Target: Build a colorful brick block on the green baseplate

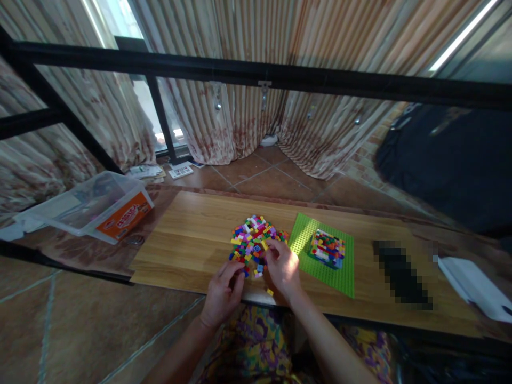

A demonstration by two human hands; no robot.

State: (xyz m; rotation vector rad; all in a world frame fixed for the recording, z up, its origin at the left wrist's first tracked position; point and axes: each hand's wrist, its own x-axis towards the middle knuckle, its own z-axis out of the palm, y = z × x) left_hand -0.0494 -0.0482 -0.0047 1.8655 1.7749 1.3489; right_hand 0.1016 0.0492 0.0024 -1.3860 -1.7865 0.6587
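A heap of small multicoloured toy building bricks lies on the wooden tabletop in front of me. My right hand is at the heap's right side, with thumb and fingers pinched on a yellow brick. At the heap's near left edge is my left hand, its fingers bent and thumb apart from the index finger; I see no brick between them. To the right of the heap lies a green baseplate, bearing a squarish multicoloured brick build. A loose yellow brick sits near the table's front edge.
A clear plastic bin with an orange label stands at the left. A blurred dark object and a white object lie at the right. A black metal bar crosses above, before striped curtains.
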